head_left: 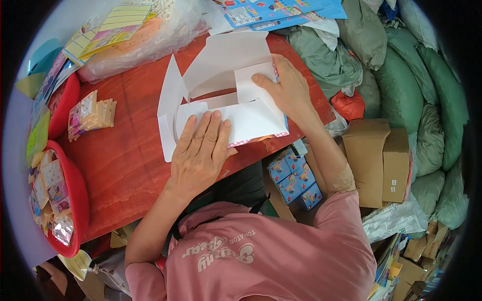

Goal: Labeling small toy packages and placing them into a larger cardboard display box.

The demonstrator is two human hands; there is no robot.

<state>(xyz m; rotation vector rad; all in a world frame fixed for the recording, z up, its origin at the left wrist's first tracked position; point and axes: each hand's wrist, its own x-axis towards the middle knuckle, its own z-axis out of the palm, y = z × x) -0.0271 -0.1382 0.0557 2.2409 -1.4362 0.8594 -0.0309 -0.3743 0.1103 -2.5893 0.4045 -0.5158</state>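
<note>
An unfolded cardboard box (pixel 253 120), white inside with a printed pink-checked and blue outside, lies on the red table with flaps standing up at its left and far sides. My left hand (pixel 201 150) rests on its near panel, fingers stretched out flat and the thumb beside the lower edge. At the right end my right hand (pixel 288 85) grips the box, thumb on the white inner flap and fingers around the outer side, partly hidden. Through the gap in the middle of the box the red tabletop shows.
The red table (pixel 120 175) carries a stack of small wooden-edged pieces (pixel 93 114) and a red basin (pixel 75 220) of packets at left. Flat blue printed sheets (pixel 266 12) lie at the far edge. Below right stands a carton of small blue boxes (pixel 296 178); green sacks (pixel 401 75) lie beyond.
</note>
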